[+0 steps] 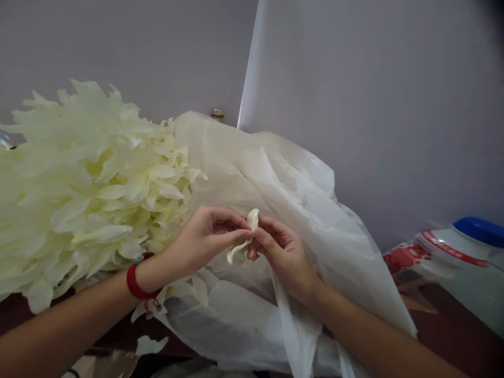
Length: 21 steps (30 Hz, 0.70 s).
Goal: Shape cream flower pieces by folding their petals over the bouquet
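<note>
Head view: the step looks like fingertip work on a pale petal piece [254, 217], pinched by both left hand [207, 229] and right hand [286, 253] before the white bag [303, 186], right of the petal heap [106, 184]; next probably calls for a light, steady pinch, forearms converging from either side

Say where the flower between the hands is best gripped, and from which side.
The flower is probably best pinched at its middle, from left and right, where the left hand and right hand meet. Its thin petals stick out above and below there, the lower one curling, so gripping a tip might bend it.
</note>
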Available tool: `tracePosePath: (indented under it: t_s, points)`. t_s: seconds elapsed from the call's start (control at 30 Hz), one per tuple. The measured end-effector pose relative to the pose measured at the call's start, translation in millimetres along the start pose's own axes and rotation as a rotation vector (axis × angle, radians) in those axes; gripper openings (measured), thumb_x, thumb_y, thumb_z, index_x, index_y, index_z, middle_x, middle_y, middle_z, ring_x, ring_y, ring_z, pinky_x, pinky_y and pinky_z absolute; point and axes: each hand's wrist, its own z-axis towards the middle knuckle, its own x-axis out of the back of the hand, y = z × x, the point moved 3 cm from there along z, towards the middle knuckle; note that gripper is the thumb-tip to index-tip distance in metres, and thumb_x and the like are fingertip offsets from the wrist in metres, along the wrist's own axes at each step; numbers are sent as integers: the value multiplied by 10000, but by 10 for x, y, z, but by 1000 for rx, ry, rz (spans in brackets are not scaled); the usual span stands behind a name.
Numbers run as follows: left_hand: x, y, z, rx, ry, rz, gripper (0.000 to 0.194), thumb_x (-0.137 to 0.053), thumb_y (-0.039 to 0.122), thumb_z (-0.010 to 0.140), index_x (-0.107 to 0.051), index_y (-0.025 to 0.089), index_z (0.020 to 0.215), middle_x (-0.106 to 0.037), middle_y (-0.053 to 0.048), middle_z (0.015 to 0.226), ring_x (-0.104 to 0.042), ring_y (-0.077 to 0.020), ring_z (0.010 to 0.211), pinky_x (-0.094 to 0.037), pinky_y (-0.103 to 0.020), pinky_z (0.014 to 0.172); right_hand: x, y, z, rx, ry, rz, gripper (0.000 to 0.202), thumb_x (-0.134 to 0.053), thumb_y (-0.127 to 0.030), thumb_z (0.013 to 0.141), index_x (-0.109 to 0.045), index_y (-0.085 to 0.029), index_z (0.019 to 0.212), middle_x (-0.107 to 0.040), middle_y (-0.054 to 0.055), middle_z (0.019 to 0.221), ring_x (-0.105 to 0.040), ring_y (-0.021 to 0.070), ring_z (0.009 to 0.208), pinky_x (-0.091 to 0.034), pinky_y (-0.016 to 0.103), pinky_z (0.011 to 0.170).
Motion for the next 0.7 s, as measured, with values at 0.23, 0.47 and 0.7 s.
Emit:
tracePosePath:
  t_s: [0.23,0.47,0.7]
  points:
    - [26,-64,12,-18,-4,68,149,-747,284,800,-752,145,746,-759,-47,714,-734,-166,682,-579,-254,650,-37,-43,-47,37,21,-75,252,-752,-450,853,-737,-224,964,-688,-45,565,-665,134,523,-561,267,563]
    - [-50,-89,-43,-187,105,366,55,-692,143,721,-719,143,673,-668,-34,723,-590,-130,699,-447,-245,658,-33,-24,-78,13,126,-172,104,-788,-234,725,-723,-205,802,-730,-14,731,-679,127,637,-558,247,627]
    - [-111,-91,-58,-249,106,491,104,-631,108,727,-669,143,636,-647,-20,706,-557,-116,672,-421,-233,638,-9,8,-20,-72,144,-156,126,-716,-285,726,-646,-209,654,-651,-34,611,-629,122,546,-541,241,544]
